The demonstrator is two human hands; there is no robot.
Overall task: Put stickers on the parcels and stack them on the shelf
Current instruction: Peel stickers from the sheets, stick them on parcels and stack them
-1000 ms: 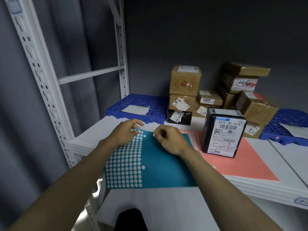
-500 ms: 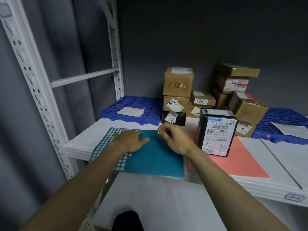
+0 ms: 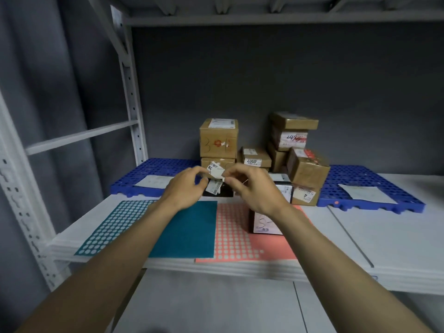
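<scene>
Both hands hover above the shelf board (image 3: 360, 236), fingertips close together. My right hand (image 3: 252, 191) pinches a tiny pale sticker (image 3: 224, 180) between thumb and forefinger. My left hand (image 3: 185, 188) has its fingers curled, with a small gap between them and the sticker; nothing shows in its grip. Below them lie a teal sticker sheet (image 3: 187, 234) and a pink sticker sheet (image 3: 235, 239). A black parcel (image 3: 264, 224) with a white handwritten label stands on the pink sheet, partly hidden by my right wrist. Cardboard parcels (image 3: 218, 140) are stacked at the back.
Blue plastic pallets lie at the back left (image 3: 156, 169) and back right (image 3: 365, 188), each with a paper sheet on it. White shelf uprights (image 3: 131, 92) rise on the left. An upper shelf (image 3: 264, 18) spans overhead, and a lower board (image 3: 216, 306) lies beneath.
Both hands have lifted off the teal sheet and risen toward the parcels, the right one carrying a sticker. The teal sheet now lies further left, beside the pink sheet, and the view has tilted up.
</scene>
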